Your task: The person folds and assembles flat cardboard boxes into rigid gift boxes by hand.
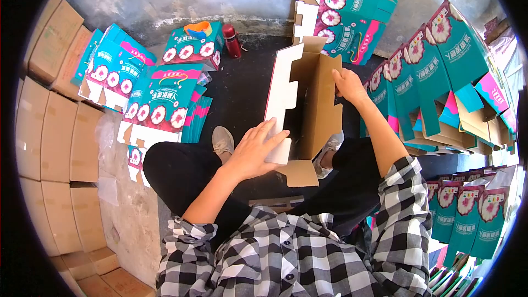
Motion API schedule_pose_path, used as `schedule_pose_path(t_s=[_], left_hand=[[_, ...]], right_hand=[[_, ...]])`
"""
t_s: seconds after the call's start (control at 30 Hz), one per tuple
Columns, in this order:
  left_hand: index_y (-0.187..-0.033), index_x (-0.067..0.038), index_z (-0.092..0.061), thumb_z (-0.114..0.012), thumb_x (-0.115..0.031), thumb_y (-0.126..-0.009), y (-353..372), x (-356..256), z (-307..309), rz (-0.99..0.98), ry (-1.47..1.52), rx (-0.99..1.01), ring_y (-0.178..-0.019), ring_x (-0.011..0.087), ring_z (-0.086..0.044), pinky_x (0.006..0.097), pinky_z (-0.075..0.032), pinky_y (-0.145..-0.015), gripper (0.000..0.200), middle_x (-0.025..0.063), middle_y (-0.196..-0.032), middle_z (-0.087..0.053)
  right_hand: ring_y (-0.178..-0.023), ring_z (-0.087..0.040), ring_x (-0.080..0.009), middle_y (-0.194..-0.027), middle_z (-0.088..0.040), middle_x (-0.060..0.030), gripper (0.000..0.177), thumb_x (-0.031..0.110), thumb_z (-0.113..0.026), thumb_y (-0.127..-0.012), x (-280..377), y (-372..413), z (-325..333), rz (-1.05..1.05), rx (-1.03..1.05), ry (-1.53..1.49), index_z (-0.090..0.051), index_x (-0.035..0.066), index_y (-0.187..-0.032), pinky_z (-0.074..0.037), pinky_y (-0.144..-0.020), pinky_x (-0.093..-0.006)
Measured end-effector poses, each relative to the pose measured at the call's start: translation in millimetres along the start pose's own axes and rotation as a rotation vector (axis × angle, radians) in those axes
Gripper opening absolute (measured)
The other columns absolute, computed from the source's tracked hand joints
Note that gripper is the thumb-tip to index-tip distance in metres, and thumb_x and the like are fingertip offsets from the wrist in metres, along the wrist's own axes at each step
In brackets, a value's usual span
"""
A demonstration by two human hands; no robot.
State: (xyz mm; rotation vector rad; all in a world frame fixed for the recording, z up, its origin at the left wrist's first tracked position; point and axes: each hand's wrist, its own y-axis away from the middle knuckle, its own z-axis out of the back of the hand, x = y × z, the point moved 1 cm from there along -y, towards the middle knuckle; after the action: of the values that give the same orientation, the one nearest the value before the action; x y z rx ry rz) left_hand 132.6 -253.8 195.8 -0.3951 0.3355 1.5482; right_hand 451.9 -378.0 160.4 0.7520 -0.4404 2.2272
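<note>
Between my knees stands an unfolded cardboard box (318, 110), its top open and its brown inside showing. A white notched flap (281, 104) runs along its left side, and a brown flap sticks out at the near end. My left hand (254, 147) holds that left side near its close corner, with the thumb and fingers spread over the white board. At the far right corner, my right hand (348, 85) grips the top edge, fingers curled around it. The box's bottom is in shadow.
Flat teal printed cartons (159, 99) lie in stacks at left, and more flat cartons (352, 16) lean on the wall. A red bottle (231, 41) stands beside an orange tape roll (198, 28). Formed teal boxes (456, 49) crowd the right; brown cartons (58, 132) are piled at far left.
</note>
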Motion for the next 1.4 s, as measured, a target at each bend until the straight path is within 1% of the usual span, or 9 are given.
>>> schedule_pose_path(t_s=[0.27, 0.47, 0.77, 0.87, 1.03, 1.13, 1.27, 1.33, 1.4], left_hand=[[-0.133, -0.015, -0.048, -0.059, -0.052, -0.081, -6.9, -5.8, -18.4, -0.007, -0.095, -0.004, -0.134, 0.0398, -0.027, 0.0478, -0.022, -0.109, 0.065, 0.025, -0.144, -0.028], [-0.13, -0.005, -0.048, -0.054, -0.051, -0.085, 16.6, -14.9, -37.9, -0.133, 0.207, -0.098, -0.133, 0.0411, -0.027, 0.0484, -0.021, -0.109, 0.064, 0.0249, -0.141, -0.034], [-0.126, 0.003, -0.048, -0.061, -0.011, -0.08, -9.8, -35.1, -66.2, 0.148, 0.014, -0.411, -0.108, 0.0305, -0.052, 0.0423, -0.038, -0.092, 0.05, 0.0154, -0.118, -0.053], [-0.123, 0.002, -0.051, -0.061, -0.011, -0.079, -16.7, -37.0, -74.5, 0.064, -0.283, -0.377, -0.109, 0.0316, -0.052, 0.0422, -0.038, -0.093, 0.047, 0.0155, -0.122, -0.052], [-0.117, 0.004, -0.053, -0.067, -0.037, -0.074, -26.5, -65.1, -83.7, -0.009, -0.004, -0.334, -0.123, 0.0367, -0.039, 0.0532, -0.026, -0.104, 0.061, 0.0221, -0.124, -0.049], [-0.114, 0.006, -0.052, -0.064, -0.037, -0.076, -39.5, -74.2, -83.3, 0.089, 0.035, -0.362, -0.12, 0.0371, -0.041, 0.0544, -0.025, -0.103, 0.058, 0.0218, -0.121, -0.049], [-0.11, 0.009, -0.053, -0.061, -0.021, -0.077, -47.5, -74.7, -93.7, 0.126, 0.013, -0.297, -0.115, 0.036, -0.045, 0.0481, -0.03, -0.101, 0.045, 0.0209, -0.119, -0.051], [-0.11, 0.009, -0.053, -0.059, -0.015, -0.076, -36.0, -70.4, -92.9, 0.142, 0.02, -0.25, -0.116, 0.0355, -0.045, 0.0459, -0.032, -0.101, 0.042, 0.0207, -0.119, -0.051], [-0.109, 0.009, -0.054, -0.056, -0.009, -0.074, -19.1, -58.4, -83.9, 0.112, 0.039, -0.226, -0.115, 0.0349, -0.046, 0.0443, -0.033, -0.099, 0.04, 0.0204, -0.118, -0.052]], right_hand=[[-0.059, -0.065, -0.03, -0.062, -0.062, -0.0193, 0.042, 0.031, -0.044, -0.092, 19.8, 9.3, 9.1, -0.094, 0.111, -0.164, -0.056, -0.007, -0.076, -0.051, -0.062, -0.0389], [-0.058, -0.066, -0.0256, -0.067, -0.063, -0.018, 0.04, 0.029, -0.045, -0.093, 21.3, 10.3, 15.2, -0.169, 0.166, -0.225, -0.055, -0.008, -0.081, -0.052, -0.055, -0.0353], [-0.065, -0.067, -0.0226, -0.079, -0.066, -0.0138, 0.038, 0.029, -0.046, -0.093, 18.6, 13.7, 12.4, -0.268, 0.185, -0.391, -0.058, -0.007, -0.095, -0.056, -0.056, -0.0328], [-0.066, -0.067, -0.0228, -0.08, -0.066, -0.0142, 0.038, 0.028, -0.045, -0.093, 21.8, 15.9, 15.0, -0.291, 0.188, -0.397, -0.058, -0.007, -0.096, -0.057, -0.056, -0.0333], [-0.065, -0.067, -0.0227, -0.079, -0.066, -0.0135, 0.037, 0.028, -0.045, -0.093, 20.4, 15.5, 10.1, -0.278, 0.188, -0.463, -0.058, -0.006, -0.096, -0.057, -0.055, -0.0337], [-0.064, -0.067, -0.0228, -0.079, -0.066, -0.013, 0.037, 0.029, -0.046, -0.093, 21.2, 18.4, 8.4, -0.276, 0.183, -0.481, -0.059, -0.006, -0.096, -0.056, -0.055, -0.0337], [-0.068, -0.065, -0.0201, -0.088, -0.065, -0.0125, 0.041, 0.034, -0.049, -0.092, 20.8, 20.7, 12.7, -0.317, 0.21, -0.482, -0.059, -0.005, -0.097, -0.055, -0.054, -0.0324], [-0.081, -0.062, -0.0178, -0.098, -0.063, -0.0132, 0.05, 0.043, -0.05, -0.092, 28.7, 21.6, 20.9, -0.209, 0.015, -0.494, -0.058, -0.005, -0.106, -0.053, -0.059, -0.0323], [-0.098, -0.056, -0.0196, -0.109, -0.06, -0.0112, 0.068, 0.059, -0.046, -0.088, 23.5, 13.5, 36.6, -0.238, -0.066, -0.525, -0.052, 0.001, -0.125, -0.044, -0.083, -0.0358]])
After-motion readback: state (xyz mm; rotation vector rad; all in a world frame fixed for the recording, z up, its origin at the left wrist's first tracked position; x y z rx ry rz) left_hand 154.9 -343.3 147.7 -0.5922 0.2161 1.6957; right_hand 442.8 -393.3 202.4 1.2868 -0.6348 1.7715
